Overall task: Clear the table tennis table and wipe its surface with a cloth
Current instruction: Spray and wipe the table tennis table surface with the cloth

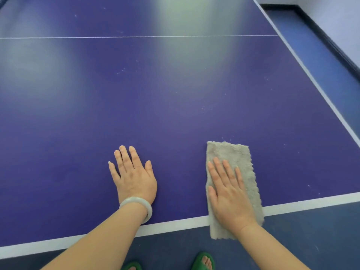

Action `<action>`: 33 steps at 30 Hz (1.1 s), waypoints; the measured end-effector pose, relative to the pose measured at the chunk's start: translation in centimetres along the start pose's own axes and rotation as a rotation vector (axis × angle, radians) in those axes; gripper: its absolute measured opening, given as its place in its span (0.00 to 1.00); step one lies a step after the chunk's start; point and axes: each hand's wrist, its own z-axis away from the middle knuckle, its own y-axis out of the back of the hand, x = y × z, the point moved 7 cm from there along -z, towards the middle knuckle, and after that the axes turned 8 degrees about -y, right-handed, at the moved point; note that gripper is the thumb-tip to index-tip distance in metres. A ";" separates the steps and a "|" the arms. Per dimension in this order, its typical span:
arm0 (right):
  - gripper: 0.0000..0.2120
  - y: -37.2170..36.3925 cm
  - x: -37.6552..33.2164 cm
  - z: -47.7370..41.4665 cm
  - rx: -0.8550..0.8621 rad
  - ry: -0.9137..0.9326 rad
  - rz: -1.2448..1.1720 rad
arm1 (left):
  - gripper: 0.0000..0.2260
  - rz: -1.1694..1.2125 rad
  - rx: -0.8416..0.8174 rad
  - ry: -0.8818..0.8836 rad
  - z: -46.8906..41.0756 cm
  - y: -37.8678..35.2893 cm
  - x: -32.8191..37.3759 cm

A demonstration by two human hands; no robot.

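Observation:
The blue table tennis table (155,94) fills the view, with a white line along its near and right edges. A folded grey cloth (239,158) lies at the near edge, its lower end hanging past the white line. My right hand (228,191) presses flat on the cloth with straight fingers. My left hand (132,176), a pale bangle on its wrist, rests flat on the bare surface to the left of the cloth. Small white specks dot the surface beyond the cloth.
A thin white centre line (136,37) crosses the table far ahead. Blue floor (311,55) and a dark skirting run along the right side by a pale wall. My feet in green sandals (202,262) stand just below the table's near edge.

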 end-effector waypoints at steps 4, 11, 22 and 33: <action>0.29 0.7 2.6 0.5 0.015 -0.033 0.034 | 0.32 -0.023 -0.006 0.011 -0.1 0.1 0.2; 0.27 0.1 -6.4 -6.4 -0.061 0.462 0.033 | 0.33 -0.037 0.026 0.020 -0.2 -0.1 0.1; 0.31 1.3 1.9 -10.5 -0.018 -0.087 0.007 | 0.32 -0.033 0.038 0.020 -0.3 -0.3 0.0; 0.28 1.7 0.2 -19.0 -0.071 -0.059 -0.004 | 0.33 -0.032 0.039 0.030 -0.3 -0.1 0.0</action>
